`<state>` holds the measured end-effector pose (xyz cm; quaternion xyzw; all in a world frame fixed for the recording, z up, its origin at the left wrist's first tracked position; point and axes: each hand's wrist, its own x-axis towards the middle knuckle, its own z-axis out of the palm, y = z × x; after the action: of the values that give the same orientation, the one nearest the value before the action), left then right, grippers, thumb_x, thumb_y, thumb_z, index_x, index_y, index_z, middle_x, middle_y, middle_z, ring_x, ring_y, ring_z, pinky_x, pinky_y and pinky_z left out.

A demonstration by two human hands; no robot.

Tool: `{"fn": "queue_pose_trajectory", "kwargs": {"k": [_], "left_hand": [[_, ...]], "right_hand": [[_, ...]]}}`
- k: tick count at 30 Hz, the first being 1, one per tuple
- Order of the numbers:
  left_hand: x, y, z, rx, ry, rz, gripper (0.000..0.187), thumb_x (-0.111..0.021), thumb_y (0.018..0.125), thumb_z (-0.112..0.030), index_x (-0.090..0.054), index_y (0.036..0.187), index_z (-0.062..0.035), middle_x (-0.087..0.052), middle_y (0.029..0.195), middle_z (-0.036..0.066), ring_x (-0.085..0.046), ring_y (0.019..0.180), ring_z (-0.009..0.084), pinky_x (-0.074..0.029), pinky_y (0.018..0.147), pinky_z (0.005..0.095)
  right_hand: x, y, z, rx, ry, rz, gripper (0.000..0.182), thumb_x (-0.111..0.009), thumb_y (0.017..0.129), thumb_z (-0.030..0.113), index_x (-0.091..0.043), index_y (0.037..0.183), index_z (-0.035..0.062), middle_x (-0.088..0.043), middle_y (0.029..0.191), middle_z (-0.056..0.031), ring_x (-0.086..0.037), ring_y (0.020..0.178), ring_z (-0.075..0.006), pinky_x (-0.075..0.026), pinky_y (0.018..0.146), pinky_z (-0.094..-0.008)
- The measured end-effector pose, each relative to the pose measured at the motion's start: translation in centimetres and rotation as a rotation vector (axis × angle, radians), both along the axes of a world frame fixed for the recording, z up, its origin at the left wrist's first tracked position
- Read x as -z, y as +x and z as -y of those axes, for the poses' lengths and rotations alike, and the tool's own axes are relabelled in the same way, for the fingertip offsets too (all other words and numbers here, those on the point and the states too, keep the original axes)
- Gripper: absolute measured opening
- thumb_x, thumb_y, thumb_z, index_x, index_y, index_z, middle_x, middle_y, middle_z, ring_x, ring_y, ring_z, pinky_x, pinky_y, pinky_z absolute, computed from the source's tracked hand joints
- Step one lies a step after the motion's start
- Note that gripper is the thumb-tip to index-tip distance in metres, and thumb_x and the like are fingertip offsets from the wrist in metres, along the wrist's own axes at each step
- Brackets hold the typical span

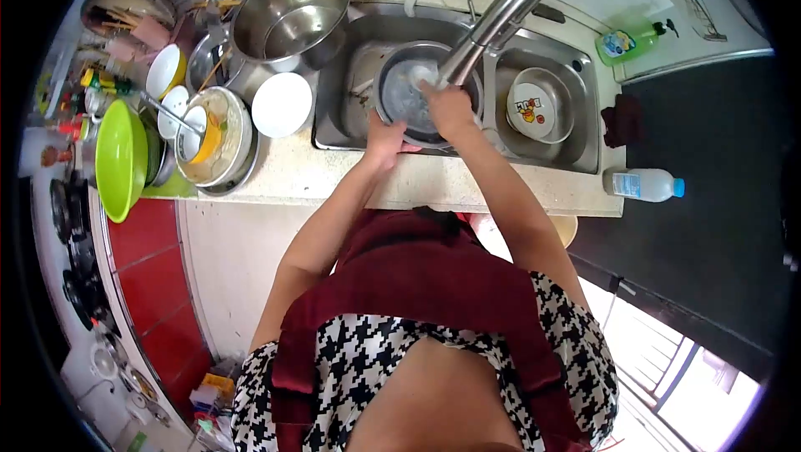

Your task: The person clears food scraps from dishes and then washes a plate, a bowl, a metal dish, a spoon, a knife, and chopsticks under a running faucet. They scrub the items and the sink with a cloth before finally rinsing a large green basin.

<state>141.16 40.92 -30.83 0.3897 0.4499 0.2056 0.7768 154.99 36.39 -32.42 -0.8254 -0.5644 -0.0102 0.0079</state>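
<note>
A round metal pot [404, 105] with cloudy water in it sits in the left basin of the steel sink [350, 43], below the tap [501, 18]. My left hand [385, 142] is closed on the pot's near left rim, thumb on the inside. My right hand [450, 110] reaches into the pot right by the tap's spout, fingers bent together. A whitish patch shows at its fingertips; I cannot tell whether it is a cloth or foam. In the right basin stands a metal bowl [561, 89], with a white printed dish [532, 113] in it.
Left on the counter are a large steel pot [292, 22], a white bowl [282, 105], stacked bowls [238, 135] and a green basin [121, 160]. To the right are green dish soap [626, 43], a white bottle [642, 184] and a dark cloth [622, 121].
</note>
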Motion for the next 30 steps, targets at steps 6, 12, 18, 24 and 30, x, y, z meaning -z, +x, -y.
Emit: {"fn": "queue_pose_trajectory", "kwargs": {"k": [6,12,18,24,30], "left_hand": [[2.4,1.9,-1.2,0.01,-0.059,0.052,0.043,-0.044,0.079,0.005,-0.031,0.118,-0.0071,-0.049,0.106,0.016,-0.058,0.084,0.0319,-0.056,0.058,0.0451],[3.0,4.6,1.2,-0.096,-0.121,0.078,0.028,-0.045,0.084,-0.002,-0.043,0.112,-0.0057,-0.055,0.105,0.013,-0.06,0.084,0.0285,-0.055,0.058,0.0416],[6.9,4.6,-0.9,-0.072,0.065,-0.064,0.031,-0.05,0.083,-0.005,-0.043,0.112,-0.0073,-0.056,0.1,0.011,-0.06,0.077,0.0245,-0.053,0.049,0.0356],[7.5,3.4,1.0,-0.112,0.14,-0.17,0.037,-0.046,0.082,-0.003,-0.036,0.117,-0.0098,-0.054,0.1,0.011,-0.059,0.072,0.022,-0.051,0.043,0.0301],[6.4,2.1,0.3,0.034,0.297,-0.334,0.039,-0.044,0.081,-0.006,-0.035,0.119,-0.0073,-0.055,0.1,0.012,-0.059,0.075,0.024,-0.053,0.046,0.0318]], "right_hand": [[-2.4,3.0,0.6,0.099,-0.032,-0.355,0.043,-0.061,0.068,0.023,-0.052,0.109,0.0131,-0.06,0.091,-0.0139,-0.058,0.084,-0.0317,-0.047,0.072,-0.0396],[-2.2,4.3,-1.2,0.459,0.368,-0.489,0.08,-0.076,0.053,0.036,-0.04,0.118,0.0063,-0.053,0.108,-0.0172,-0.054,0.096,-0.0332,-0.045,0.081,-0.0382],[-1.8,5.8,-1.3,0.187,0.152,-0.312,0.085,-0.074,0.057,0.03,-0.033,0.127,0.0052,-0.042,0.116,-0.0205,-0.056,0.092,-0.033,-0.05,0.071,-0.0384],[3.8,8.1,-2.2,0.094,-0.187,-0.296,0.079,-0.076,0.053,0.042,-0.047,0.115,0.0037,-0.05,0.11,-0.0151,-0.057,0.095,-0.0284,-0.049,0.075,-0.0361],[3.4,8.0,-1.1,0.108,-0.203,-0.56,0.072,-0.078,0.051,0.044,-0.055,0.104,0.0026,-0.059,0.101,-0.0146,-0.058,0.095,-0.0254,-0.045,0.081,-0.035]]}}
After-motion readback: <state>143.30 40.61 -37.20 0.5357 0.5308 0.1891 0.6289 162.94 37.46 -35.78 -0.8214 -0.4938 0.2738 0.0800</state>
